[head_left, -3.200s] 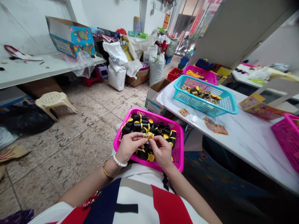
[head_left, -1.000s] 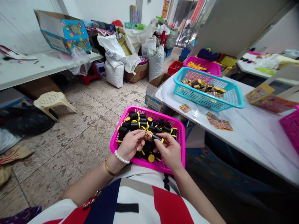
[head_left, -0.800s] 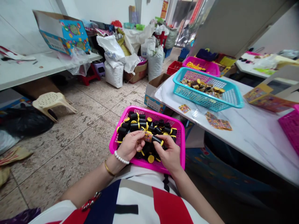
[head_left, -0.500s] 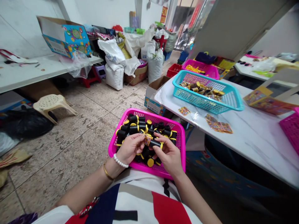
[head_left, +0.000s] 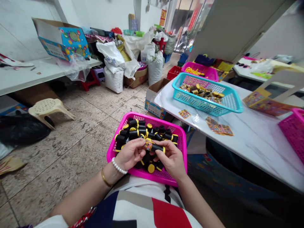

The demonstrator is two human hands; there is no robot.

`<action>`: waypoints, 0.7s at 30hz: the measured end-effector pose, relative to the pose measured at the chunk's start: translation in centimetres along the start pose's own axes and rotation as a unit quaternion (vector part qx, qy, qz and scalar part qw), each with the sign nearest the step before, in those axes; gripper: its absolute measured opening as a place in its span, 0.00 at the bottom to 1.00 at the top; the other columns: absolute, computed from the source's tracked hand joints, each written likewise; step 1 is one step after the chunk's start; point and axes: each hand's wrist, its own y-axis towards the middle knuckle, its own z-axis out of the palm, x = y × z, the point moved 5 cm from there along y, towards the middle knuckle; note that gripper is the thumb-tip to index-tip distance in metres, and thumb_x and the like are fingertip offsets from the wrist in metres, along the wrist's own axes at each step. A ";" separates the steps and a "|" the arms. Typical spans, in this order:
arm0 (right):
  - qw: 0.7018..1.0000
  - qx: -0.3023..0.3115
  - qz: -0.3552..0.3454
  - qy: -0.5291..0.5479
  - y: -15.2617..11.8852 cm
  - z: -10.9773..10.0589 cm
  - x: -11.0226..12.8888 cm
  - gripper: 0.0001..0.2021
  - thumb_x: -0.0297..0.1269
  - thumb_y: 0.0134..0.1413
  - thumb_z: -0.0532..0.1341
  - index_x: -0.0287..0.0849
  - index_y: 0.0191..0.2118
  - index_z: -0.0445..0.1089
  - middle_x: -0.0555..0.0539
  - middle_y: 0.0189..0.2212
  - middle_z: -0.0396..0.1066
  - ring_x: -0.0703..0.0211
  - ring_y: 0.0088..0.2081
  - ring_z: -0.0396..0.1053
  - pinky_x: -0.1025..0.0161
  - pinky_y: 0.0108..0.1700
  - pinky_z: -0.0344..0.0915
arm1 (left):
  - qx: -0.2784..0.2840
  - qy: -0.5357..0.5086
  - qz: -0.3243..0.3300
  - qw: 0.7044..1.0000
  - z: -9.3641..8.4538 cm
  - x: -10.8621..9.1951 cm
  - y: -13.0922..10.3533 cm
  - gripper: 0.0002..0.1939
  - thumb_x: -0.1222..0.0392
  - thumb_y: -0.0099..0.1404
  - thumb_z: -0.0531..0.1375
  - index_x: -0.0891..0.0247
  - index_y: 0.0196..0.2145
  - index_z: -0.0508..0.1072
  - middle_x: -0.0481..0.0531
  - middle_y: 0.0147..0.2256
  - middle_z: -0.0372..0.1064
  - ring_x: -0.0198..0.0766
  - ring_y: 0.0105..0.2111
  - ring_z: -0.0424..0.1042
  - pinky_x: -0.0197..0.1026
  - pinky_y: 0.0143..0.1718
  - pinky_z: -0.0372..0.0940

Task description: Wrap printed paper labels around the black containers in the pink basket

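My right hand [head_left: 173,156] grips a small black tube [head_left: 157,148] with a yellow end, fingers on top and thumb below. A colourful printed sticker [head_left: 148,145] is pinched at its left side by my left hand [head_left: 133,154], and its other edge meets the tube. Whether it is stuck down there I cannot tell. Both hands are over a pink basket [head_left: 184,152] at my lap, which holds many black tubes with yellow caps [head_left: 151,168].
On the white table [head_left: 251,136] at the right stand a turquoise basket [head_left: 206,109] of wrapped tubes and several loose stickers [head_left: 219,126]. Beyond is a pink basket [head_left: 211,74] of yellow pieces. An open carton [head_left: 154,106] stands by the table; a stool [head_left: 48,107] is left.
The sticker now lies flatter and more in line with the black tube, its printed face showing more. Both hands stay close together; the whole view has shifted slightly.
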 end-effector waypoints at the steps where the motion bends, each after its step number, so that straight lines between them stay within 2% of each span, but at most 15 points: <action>1: 1.000 0.010 0.002 0.004 0.0 -0.1 0.1 0.12 0.41 0.52 0.65 0.45 0.41 0.67 0.43 0.49 0.72 0.55 0.34 0.75 0.62 0.26 0.74 | 0.003 -0.006 -0.009 1.000 0.0 0.1 0.1 0.07 0.63 0.58 0.64 0.69 0.32 0.71 0.49 0.27 0.67 0.23 0.17 0.61 0.27 0.10 0.45; 3: 1.000 0.018 0.006 0.003 0.0 -0.4 0.2 0.11 0.40 0.53 0.64 0.45 0.41 0.67 0.42 0.50 0.72 0.55 0.33 0.75 0.64 0.23 0.71 | -0.001 -0.010 -0.022 1.000 -0.1 0.4 0.1 0.06 0.62 0.59 0.62 0.69 0.32 0.71 0.49 0.26 0.66 0.23 0.15 0.59 0.27 0.10 0.45; 9: 0.999 0.007 0.023 -0.034 0.0 -1.1 0.3 0.12 0.41 0.52 0.65 0.44 0.42 0.69 0.42 0.41 0.75 0.54 0.31 0.75 0.67 0.18 0.67 | -0.032 -0.002 -0.007 0.999 0.4 0.3 0.0 0.06 0.62 0.59 0.62 0.68 0.30 0.69 0.47 0.24 0.65 0.24 0.14 0.58 0.27 0.09 0.44; 16: 0.998 -0.012 0.042 -0.039 0.2 -1.1 -0.2 0.11 0.42 0.52 0.65 0.45 0.40 0.68 0.46 0.31 0.75 0.57 0.25 0.73 0.67 0.15 0.63 | -0.022 0.036 0.011 0.999 0.4 0.5 0.1 0.08 0.61 0.58 0.64 0.68 0.31 0.69 0.45 0.24 0.64 0.23 0.15 0.58 0.26 0.11 0.45; 21: 0.996 -0.061 0.017 -0.058 0.1 -1.2 -0.4 0.11 0.41 0.51 0.65 0.45 0.40 0.69 0.46 0.33 0.75 0.58 0.26 0.72 0.66 0.19 0.66 | -0.031 0.039 0.020 0.999 0.2 0.9 0.1 0.11 0.60 0.55 0.66 0.69 0.33 0.71 0.47 0.27 0.65 0.23 0.17 0.58 0.26 0.12 0.46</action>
